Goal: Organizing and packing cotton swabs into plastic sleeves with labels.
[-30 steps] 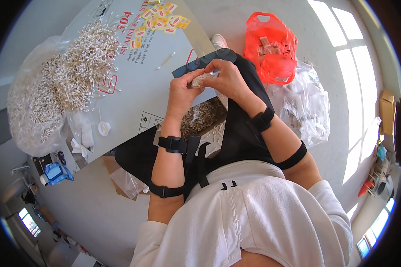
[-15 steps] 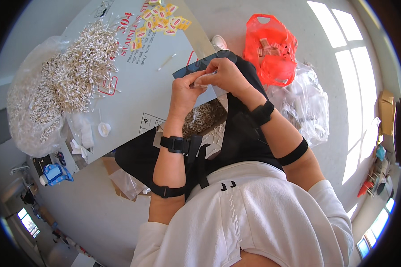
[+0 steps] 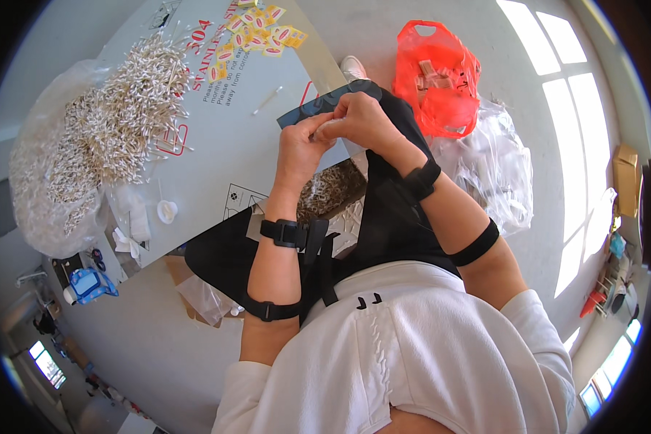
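Note:
Both hands meet above the near edge of the table, fingertips close together. My left hand (image 3: 299,150) is closed, pinching a small whitish piece (image 3: 326,139) that looks like thin plastic; fingers cover most of it. My right hand (image 3: 369,121) comes from the other side, closed on the same piece with thumb and index finger. Beneath the hands, between my legs, an open box (image 3: 356,172) holds many cotton swabs (image 3: 327,192). A single cotton swab (image 3: 267,100) lies on the table beyond my left hand. By the fingers is a dark bluish see-through sheet (image 3: 296,117).
A big heap of cotton swabs (image 3: 134,108) spills from a clear bag (image 3: 32,163) at left. Small yellow-and-white slips (image 3: 257,36) lie at the table's far side. A white round dish (image 3: 167,211) is nearer. On the floor at right are a red plastic bag (image 3: 448,119) and clear plastic bags (image 3: 495,170).
My hands stay together in nearly the same place, with only slight finger movement. The whitish piece is more covered by the fingers now. The view has shifted very slightly.

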